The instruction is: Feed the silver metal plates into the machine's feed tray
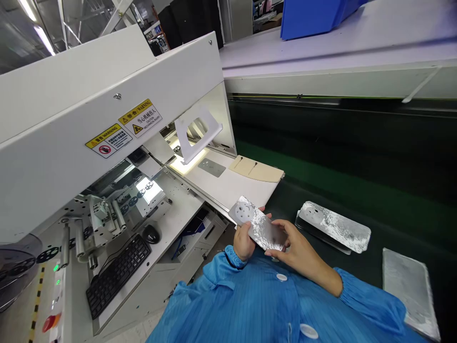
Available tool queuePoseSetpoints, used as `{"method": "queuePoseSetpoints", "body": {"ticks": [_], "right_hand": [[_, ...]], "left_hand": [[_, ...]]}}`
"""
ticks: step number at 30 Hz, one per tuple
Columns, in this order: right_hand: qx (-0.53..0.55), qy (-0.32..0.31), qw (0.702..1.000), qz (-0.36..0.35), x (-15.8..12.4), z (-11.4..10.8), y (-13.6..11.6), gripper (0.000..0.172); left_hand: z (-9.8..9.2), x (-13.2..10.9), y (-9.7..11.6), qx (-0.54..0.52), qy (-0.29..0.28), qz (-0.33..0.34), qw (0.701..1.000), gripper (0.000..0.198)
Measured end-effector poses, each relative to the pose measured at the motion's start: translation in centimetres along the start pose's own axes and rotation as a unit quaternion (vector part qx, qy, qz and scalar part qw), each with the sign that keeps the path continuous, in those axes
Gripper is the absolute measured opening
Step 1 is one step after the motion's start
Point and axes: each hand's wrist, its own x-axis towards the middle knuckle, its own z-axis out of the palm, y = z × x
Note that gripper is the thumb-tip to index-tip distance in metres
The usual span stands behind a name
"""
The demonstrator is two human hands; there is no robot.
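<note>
I hold a flat silvery plate (257,225) with round camera holes at its far end, wrapped in shiny film, just in front of my chest. My left hand (243,243) grips its left edge from below. My right hand (294,247) pinches its near right end. Both sleeves are blue. A second similar plate (335,226) lies on a dark tray on the green conveyor belt (357,190), right of my hands. A third wrapped plate (410,290) lies at the lower right.
A white machine (107,105) with yellow warning labels stands to the left, with a lit white platform (228,186), a grey plate (212,167) and a beige pad (257,169) on it. A black keyboard (117,274) and mouse (151,233) sit below. A blue bin (314,16) stands far back.
</note>
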Motion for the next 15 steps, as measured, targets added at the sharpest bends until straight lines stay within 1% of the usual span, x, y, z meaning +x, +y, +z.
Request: {"method": "queuePoseSetpoints", "body": {"ticks": [2, 4, 7, 9, 11, 15], "right_hand": [[0.032, 0.006, 0.999, 0.037, 0.5, 0.1, 0.4, 0.059], [0.07, 0.005, 0.995, 0.072, 1.0, 0.3, 1.0, 0.053], [0.101, -0.025, 0.99, 0.099, 1.8, 0.7, 1.8, 0.041], [0.103, -0.033, 0.988, 0.107, 2.3, 0.9, 2.1, 0.038], [0.106, -0.026, 0.987, 0.119, 2.7, 1.1, 2.2, 0.039], [0.141, -0.004, 0.98, 0.142, 3.9, 1.1, 2.6, 0.043]], "left_hand": [[0.1, 0.0, 0.0, -0.017, 0.057, -0.019, 0.998, 0.056], [-0.2, 0.1, 0.0, -0.029, 0.093, -0.033, 0.995, 0.062], [-1.0, 0.3, -0.1, -0.037, 0.149, -0.014, 0.988, 0.067], [-1.5, 0.3, -0.2, -0.034, 0.19, -0.001, 0.981, 0.068], [-1.8, 0.3, -0.2, -0.027, 0.209, -0.002, 0.978, 0.068], [-2.4, 0.3, 0.1, -0.026, 0.206, -0.007, 0.978, 0.066]]}}
